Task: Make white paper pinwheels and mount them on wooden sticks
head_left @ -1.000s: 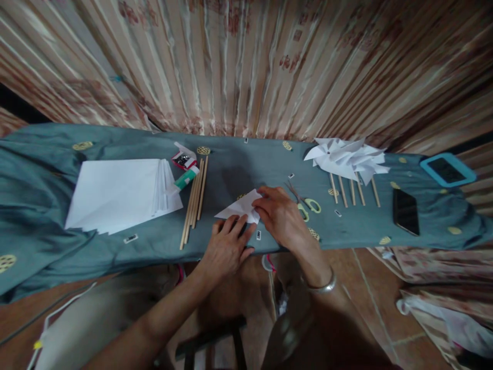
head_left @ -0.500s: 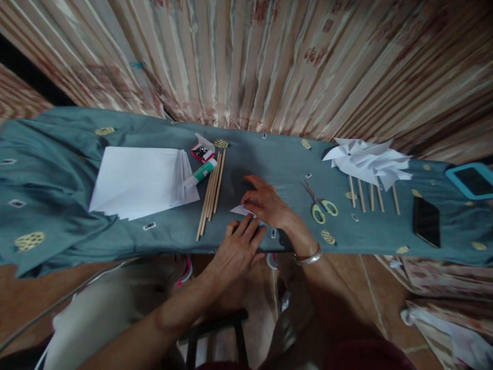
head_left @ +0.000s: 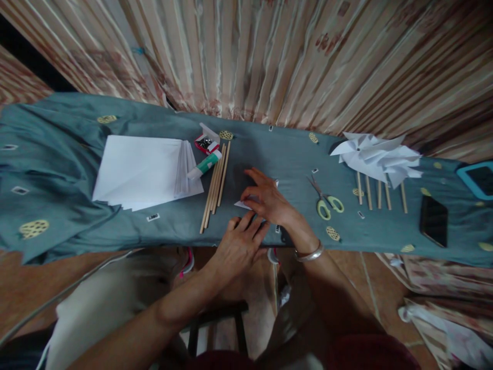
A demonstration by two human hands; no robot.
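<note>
A small folded piece of white paper lies near the table's front edge, mostly covered by my hands. My right hand, with a silver bangle at its wrist, is bent over the paper, thumb and fingers gripping it, one finger raised. Another white bit shows just beyond its knuckles. My left hand lies with fingers stretched out, the tips at the paper's near side beside my right thumb. To the left are several wooden sticks. Green-handled scissors lie to the right, blades parted.
A stack of white paper lies left, a glue stick at its corner. Behind that stands an open red box of small metal pieces. Paper pinwheels on sticks, a black phone and a blue-framed device sit right.
The view has shifted slightly, so things on the table appear a little higher and further right. Both hands stay at the paper; a white bit now shows beyond my right knuckles.
</note>
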